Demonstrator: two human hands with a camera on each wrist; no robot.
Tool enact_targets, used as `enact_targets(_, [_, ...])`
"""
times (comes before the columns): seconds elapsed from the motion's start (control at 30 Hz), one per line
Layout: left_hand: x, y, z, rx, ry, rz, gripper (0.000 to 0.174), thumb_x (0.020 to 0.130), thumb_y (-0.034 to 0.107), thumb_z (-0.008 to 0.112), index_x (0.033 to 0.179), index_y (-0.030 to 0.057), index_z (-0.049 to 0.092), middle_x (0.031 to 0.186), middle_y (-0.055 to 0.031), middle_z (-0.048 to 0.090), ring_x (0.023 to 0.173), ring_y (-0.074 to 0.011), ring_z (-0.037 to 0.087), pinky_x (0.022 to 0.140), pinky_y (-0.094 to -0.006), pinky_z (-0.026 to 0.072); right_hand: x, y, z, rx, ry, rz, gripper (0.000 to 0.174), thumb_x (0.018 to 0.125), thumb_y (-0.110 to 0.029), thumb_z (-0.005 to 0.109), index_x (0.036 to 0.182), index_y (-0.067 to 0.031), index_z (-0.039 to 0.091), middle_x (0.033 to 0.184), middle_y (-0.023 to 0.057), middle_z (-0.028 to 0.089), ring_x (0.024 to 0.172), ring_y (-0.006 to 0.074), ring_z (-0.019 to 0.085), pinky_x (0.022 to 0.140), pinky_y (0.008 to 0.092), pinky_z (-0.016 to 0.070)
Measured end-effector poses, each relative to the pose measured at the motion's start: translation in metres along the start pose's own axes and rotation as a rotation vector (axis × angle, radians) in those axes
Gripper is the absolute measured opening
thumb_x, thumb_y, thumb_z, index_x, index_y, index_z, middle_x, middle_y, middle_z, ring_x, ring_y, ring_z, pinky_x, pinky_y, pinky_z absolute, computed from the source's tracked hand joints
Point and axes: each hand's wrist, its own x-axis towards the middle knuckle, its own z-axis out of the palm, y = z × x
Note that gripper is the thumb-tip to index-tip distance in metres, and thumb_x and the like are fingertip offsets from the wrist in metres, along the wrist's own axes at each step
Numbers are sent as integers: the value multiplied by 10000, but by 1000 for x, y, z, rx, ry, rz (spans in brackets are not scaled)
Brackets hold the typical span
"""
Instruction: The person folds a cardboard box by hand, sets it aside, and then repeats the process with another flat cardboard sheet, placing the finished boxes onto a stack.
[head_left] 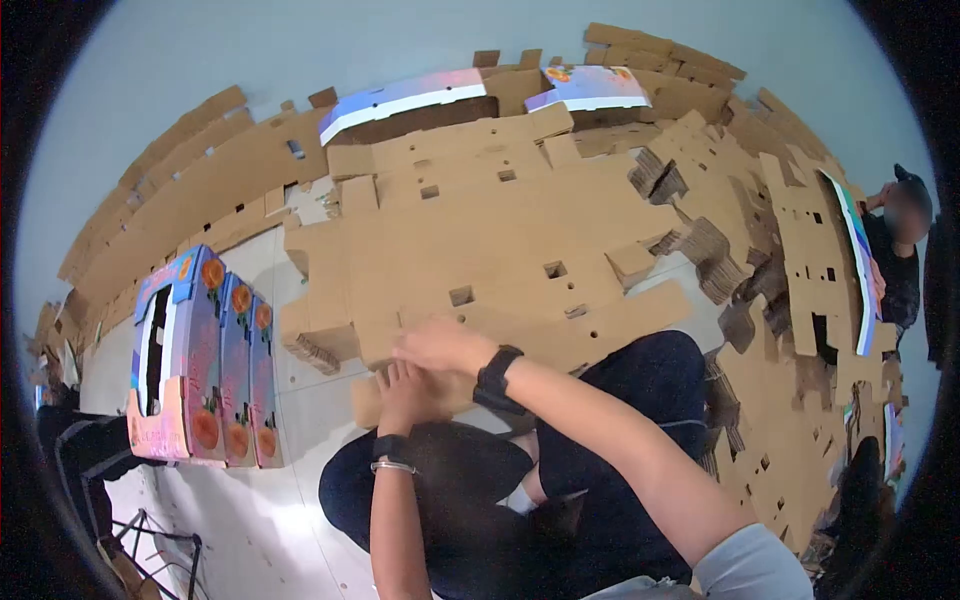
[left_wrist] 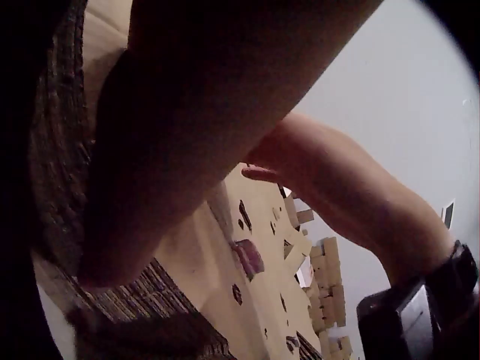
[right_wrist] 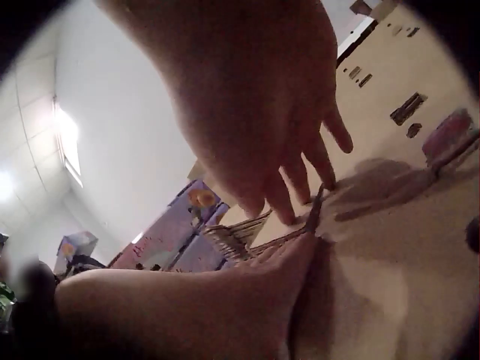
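A stack of flat, die-cut cardboard sheets (head_left: 440,240) lies on the floor before the seated person. My right hand (head_left: 445,345) is over its near edge; in the right wrist view this hand (right_wrist: 255,97) has its fingers spread and pointing down, fingertips right at a slit in the top sheet. My left hand (head_left: 405,395) is just below it at the near flap, fingers extended against the cardboard edge. Close up in the left wrist view, the left hand (left_wrist: 172,150) is dark beside the layered corrugated edges (left_wrist: 150,300), with the right hand (left_wrist: 292,154) beyond.
Printed fruit cartons (head_left: 200,360) stand in a row on the left. Cut cardboard pieces (head_left: 700,250) pile up at the right, and more cardboard (head_left: 220,190) leans along the wall. Another person (head_left: 895,250) is at the far right, beside a tall cardboard sheet (head_left: 800,250).
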Motion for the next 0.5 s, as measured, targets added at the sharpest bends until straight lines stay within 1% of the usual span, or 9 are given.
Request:
enact_targets(0.07, [4,2,-5,-33,49,2,1284,517,712,722,1417,-38,196,1451,-247,263,1352,-407,221,1087,-591,121,-3,-4,3,-127,-117,-7,403,952,-359,392,1195,-90,568,1236,114,574,1067,303,575,873,419,455])
enact_targets(0.1, [3,1,-5,12,-18,-12,1275,530,719,708,1418,-37,191,1450,-247,261,1350,-407,222,1088,-589,120,-8,-2,7,-60,-58,-18,417,941,-351,419,1239,-86,543,1276,137,539,1127,304,537,925,430,428])
enact_targets(0.13, [-3,6,-16,55,-84,-29,1267,544,726,694,1420,-36,187,1450,-247,260,1349,-407,224,1089,-588,120,-14,-1,6,-60,-58,-10,417,941,-351,419,1239,-86,543,1276,137,539,1127,304,537,925,430,428])
enact_targets(0.17, [-15,18,-39,45,-59,-22,1080,583,487,739,1373,-67,253,1381,-230,372,1314,-387,304,1098,-568,139,-21,-1,2,88,-63,-25,415,938,-335,436,1259,-89,530,1299,145,517,1160,303,512,954,437,409])
enact_targets(0.27, [-5,10,-16,-121,121,-31,1010,627,490,711,1352,-70,286,1379,-234,374,1317,-386,301,1096,-564,137,-45,-6,-25,316,-19,-107,418,928,-301,471,1289,-93,507,1334,158,482,1217,306,466,1002,444,376])
enact_targets(0.33, [-11,13,-24,-106,148,-16,916,678,484,668,1319,-71,320,1328,-227,410,1299,-373,327,1093,-564,141,-71,-12,-64,404,24,-174,422,921,-282,488,1299,-94,498,1347,164,469,1240,310,445,1021,445,363])
enact_targets(0.4, [-18,21,-46,-26,-3,-3,884,682,514,671,1276,-57,353,1258,-201,449,1255,-359,371,1083,-558,162,-103,-6,-123,129,118,-272,440,912,-268,501,1317,-98,473,1374,167,437,1255,318,428,1034,427,358])
enact_targets(0.43, [-12,15,-35,-19,-7,5,884,682,514,671,1276,-57,353,1258,-201,449,1255,-359,371,1083,-558,162,-117,0,-146,-7,191,-211,449,910,-265,502,1327,-105,462,1381,169,428,1264,323,418,1043,421,348])
enact_targets(0.5, [3,-4,0,-54,133,-16,1028,541,574,772,1245,-54,365,1192,-176,471,1213,-350,398,1073,-538,189,-147,38,-174,-210,323,-40,479,904,-263,504,1356,-121,430,1401,169,403,1288,325,389,1064,411,321])
